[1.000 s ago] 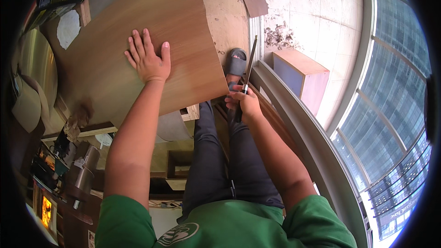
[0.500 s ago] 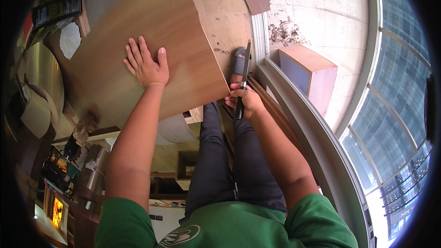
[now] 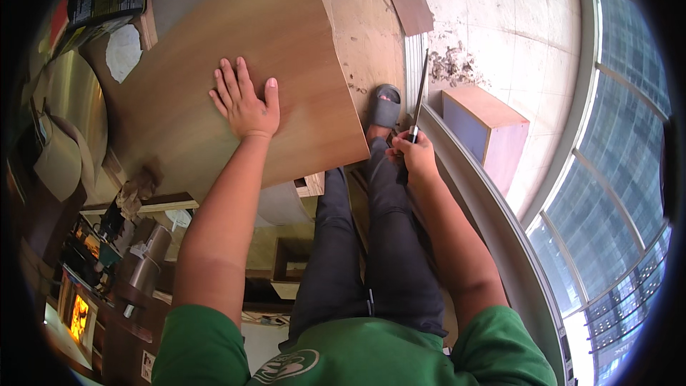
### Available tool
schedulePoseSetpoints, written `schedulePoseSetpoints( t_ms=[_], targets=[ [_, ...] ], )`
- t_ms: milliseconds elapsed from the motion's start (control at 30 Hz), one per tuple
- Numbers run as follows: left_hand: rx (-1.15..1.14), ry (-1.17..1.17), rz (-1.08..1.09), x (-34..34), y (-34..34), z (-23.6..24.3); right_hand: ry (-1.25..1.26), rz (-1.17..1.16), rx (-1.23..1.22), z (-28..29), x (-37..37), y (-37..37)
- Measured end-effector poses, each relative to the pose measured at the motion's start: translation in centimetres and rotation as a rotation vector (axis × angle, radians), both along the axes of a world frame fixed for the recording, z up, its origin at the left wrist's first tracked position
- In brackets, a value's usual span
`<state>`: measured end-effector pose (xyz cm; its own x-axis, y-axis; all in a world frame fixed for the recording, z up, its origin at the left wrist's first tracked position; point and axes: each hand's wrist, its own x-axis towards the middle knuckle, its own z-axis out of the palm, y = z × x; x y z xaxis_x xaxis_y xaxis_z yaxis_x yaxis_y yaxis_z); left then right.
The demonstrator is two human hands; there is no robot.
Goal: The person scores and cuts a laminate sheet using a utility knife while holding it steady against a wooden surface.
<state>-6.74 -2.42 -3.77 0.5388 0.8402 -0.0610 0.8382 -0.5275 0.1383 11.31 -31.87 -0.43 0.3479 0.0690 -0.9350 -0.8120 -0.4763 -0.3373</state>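
Observation:
A thin brown wood sheet (image 3: pixel 307 50) fills the upper middle. My left hand (image 3: pixel 246 104) lies flat on it, fingers spread, with nothing held. Just beyond the sheet's right corner, my right hand (image 3: pixel 416 154) grips a tool with a black handle and a long, narrow metal blade (image 3: pixel 421 82) pointing away from me, clear of the sheet. My sandaled foot (image 3: pixel 386 106) shows beside the sheet's right edge, above my hand.
At the left are a dark box (image 3: pixel 107 3), a white scrap (image 3: pixel 123 53) and curled sheets (image 3: pixel 61 157). To the right, a metal track (image 3: pixel 471 193) runs beside a wooden box (image 3: pixel 486 114), with debris (image 3: pixel 450 64) on the tiles and tall windows (image 3: pixel 622 157) beyond.
The tool in my right hand has shifted right, away from the sheet's edge. My left hand stays flat on the sheet; the view has shifted slightly.

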Motion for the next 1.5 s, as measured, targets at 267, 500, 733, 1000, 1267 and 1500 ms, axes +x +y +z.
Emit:
schedulePoseSetpoints(
  t_ms=[267, 500, 733, 1000, 1267, 1500],
  targets=[
    [-0.024, -0.005, 0.011, 0.1, -0.1, 0.3, -0.349, 0.571, -0.107, 1.3, -0.3, 2.4],
    [-0.053, -0.004, 0.014, 0.3, 0.0, 0.6, -0.275, 0.368, 0.065, 5.0, -1.1, 6.0],
    [-0.067, 0.049, 0.013, 0.4, 0.0, 1.3, -0.101, 0.1, 0.278, 8.9, 1.0, 7.0],
    [-0.144, 0.011, -0.004, 0.2, 0.1, 1.0, -0.117, 0.085, 0.686, 12.8, 5.7, 5.9],
    [-0.231, 0.034, -0.5, 9.3, -8.5, 2.2, -0.657, 0.646, 0.158, 11.0, 7.0, 3.5],
    [-0.755, -0.466, -1.13, 2.9, -19.5, 4.4, -0.811, 0.466, 0.325, 10.6, 10.3, 4.0]
  ],
)
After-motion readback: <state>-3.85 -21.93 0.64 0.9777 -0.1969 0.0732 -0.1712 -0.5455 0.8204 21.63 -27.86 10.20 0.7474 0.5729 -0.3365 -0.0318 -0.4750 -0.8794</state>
